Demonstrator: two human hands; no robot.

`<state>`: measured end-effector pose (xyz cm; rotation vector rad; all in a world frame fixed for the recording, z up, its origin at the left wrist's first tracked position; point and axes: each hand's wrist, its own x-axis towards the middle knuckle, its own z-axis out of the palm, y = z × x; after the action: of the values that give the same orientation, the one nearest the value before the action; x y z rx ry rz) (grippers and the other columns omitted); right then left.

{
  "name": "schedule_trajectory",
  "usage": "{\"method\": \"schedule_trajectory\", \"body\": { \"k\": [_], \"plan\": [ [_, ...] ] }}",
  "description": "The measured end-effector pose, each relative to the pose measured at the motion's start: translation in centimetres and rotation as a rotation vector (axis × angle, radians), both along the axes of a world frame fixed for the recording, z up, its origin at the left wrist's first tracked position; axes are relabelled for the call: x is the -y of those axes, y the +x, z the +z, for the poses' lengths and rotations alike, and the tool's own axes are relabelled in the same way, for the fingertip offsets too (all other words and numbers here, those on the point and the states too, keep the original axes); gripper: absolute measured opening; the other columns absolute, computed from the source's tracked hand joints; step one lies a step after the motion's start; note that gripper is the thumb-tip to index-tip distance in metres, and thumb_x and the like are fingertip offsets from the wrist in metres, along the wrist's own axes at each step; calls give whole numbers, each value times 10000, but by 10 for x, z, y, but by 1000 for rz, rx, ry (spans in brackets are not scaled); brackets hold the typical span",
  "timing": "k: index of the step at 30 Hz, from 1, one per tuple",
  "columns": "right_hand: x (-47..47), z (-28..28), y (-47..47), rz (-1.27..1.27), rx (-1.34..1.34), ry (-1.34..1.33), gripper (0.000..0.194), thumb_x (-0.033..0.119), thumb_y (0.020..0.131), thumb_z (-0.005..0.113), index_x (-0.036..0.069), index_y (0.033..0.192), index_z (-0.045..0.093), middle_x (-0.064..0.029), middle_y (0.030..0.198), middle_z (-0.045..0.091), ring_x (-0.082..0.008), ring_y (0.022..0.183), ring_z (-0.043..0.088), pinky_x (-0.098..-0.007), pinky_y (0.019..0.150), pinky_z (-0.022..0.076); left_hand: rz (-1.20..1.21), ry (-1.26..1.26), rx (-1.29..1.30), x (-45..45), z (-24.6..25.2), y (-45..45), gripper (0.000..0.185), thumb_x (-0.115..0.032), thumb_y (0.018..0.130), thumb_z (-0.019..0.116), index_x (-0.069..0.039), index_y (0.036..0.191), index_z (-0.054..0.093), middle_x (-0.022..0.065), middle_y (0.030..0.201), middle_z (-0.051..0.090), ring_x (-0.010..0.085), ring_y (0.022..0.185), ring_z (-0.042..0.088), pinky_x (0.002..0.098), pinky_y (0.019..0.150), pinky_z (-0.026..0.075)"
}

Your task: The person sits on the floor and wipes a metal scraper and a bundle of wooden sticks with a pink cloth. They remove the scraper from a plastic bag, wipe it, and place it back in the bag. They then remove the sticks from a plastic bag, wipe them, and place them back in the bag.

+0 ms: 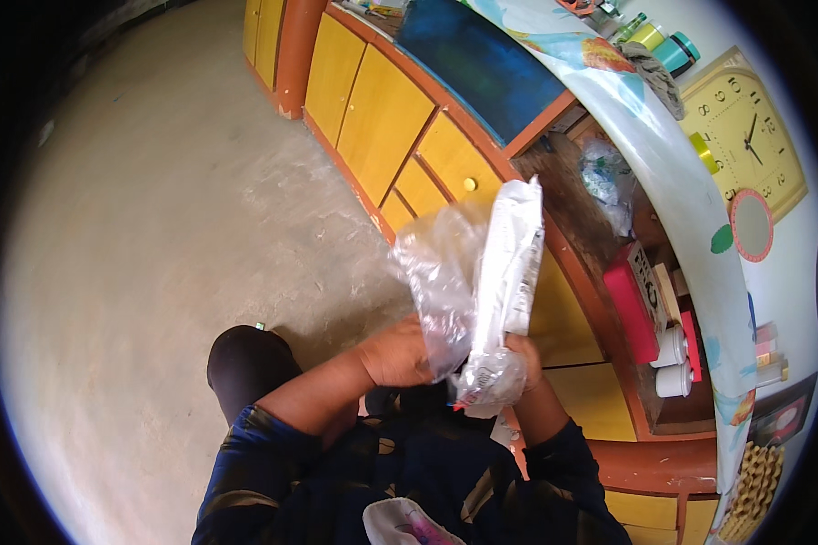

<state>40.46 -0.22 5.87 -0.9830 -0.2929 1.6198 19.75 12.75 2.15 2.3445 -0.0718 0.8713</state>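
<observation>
My left hand [403,354] is closed on a crumpled clear plastic bag [443,286], which hangs over its fingers and partly hides them. My right hand [526,357] grips the lower part of a long white and silvery plastic packet [508,252] that bears printing. Crinkled clear wrapping bunches at the packet's lower end, close to my body. Bag and packet lie side by side and overlap in the view; whether they are joined I cannot tell.
A yellow and orange wooden cabinet [385,112] runs along the right. Its open shelf holds a red box [630,306], white cups [673,380] and a plastic bag [607,177]. Above are a patterned cover [695,225] and a wall clock [750,139]. Concrete floor [143,238] spreads left.
</observation>
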Motion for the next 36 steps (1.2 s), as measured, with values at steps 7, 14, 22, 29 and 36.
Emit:
{"method": "schedule_trajectory", "body": {
  "k": [7,14,22,29,36],
  "plan": [
    [-14,4,-6,-36,-26,74,496,253,893,481,-68,1271,476,-202,1172,603,-314,1042,609,-428,930,481,-69,-273,-62,-8,10,-11,393,-149,735,694,-95,1116,615,146,1214,578,355,1194,489,424,1044,356],
    [2,12,33,-308,-2,152,571,350,891,490,-29,1316,450,-219,1218,564,-382,1074,576,-499,909,491,133,-576,50,-30,-1,-24,257,-18,802,635,-69,1054,612,124,1154,603,319,1089,565,375,949,451],
    [-13,114,86,-649,434,152,506,444,847,519,64,1180,551,-111,1038,627,-270,835,632,-449,746,542,147,-524,-6,-29,-15,-17,229,-45,816,646,-80,1041,621,114,1115,609,313,1060,575,359,924,470],
    [-136,119,177,-830,527,508,527,438,874,460,95,1269,527,-153,1279,539,-396,1108,542,-675,827,461,127,-408,-43,-27,-17,-14,213,-42,808,642,-79,1017,619,119,1078,611,333,1023,578,372,884,486],
    [-159,101,225,-634,510,317,434,359,877,535,44,1171,583,-119,1079,647,-297,924,643,-447,831,542,183,-362,-55,-35,-19,-14,195,-43,813,630,-71,1006,622,116,1076,613,336,1010,584,384,870,490]
  ]
}}
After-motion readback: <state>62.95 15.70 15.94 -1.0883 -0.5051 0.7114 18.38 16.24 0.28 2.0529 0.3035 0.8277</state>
